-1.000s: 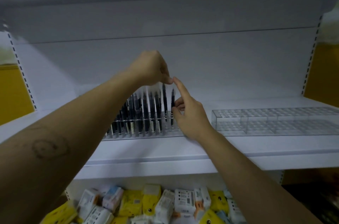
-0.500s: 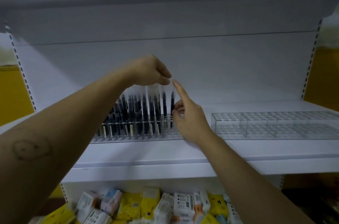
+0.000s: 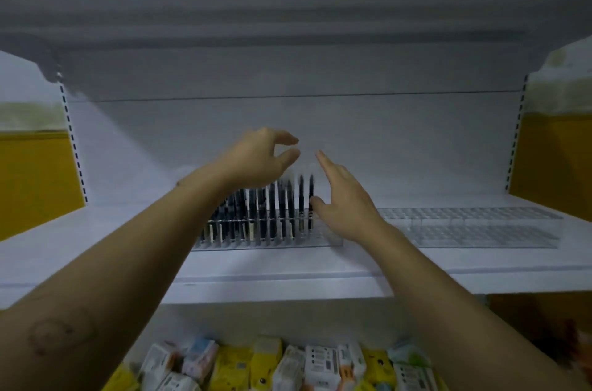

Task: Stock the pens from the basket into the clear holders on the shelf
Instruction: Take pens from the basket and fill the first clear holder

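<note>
Your left hand (image 3: pixel 258 160) lets go of its pinch: thumb and fingers are now apart, holding nothing. Your right hand (image 3: pixel 346 201) uncurls, fingers now straight. Their tips no longer meet, and the gap above the pens (image 3: pixel 272 211) is wider.

Dark blue-black upright pens (image 3: pixel 282 208), centre frame, carry white label bands. The clear plastic grid-patterned holder (image 3: pixel 474 227), centre right, is colourless. The white flat shelf (image 3: pixel 288 275) is plain. Yellow-and-white cardboard packs (image 3: pixel 323 365) fill the bottom edge.
</note>
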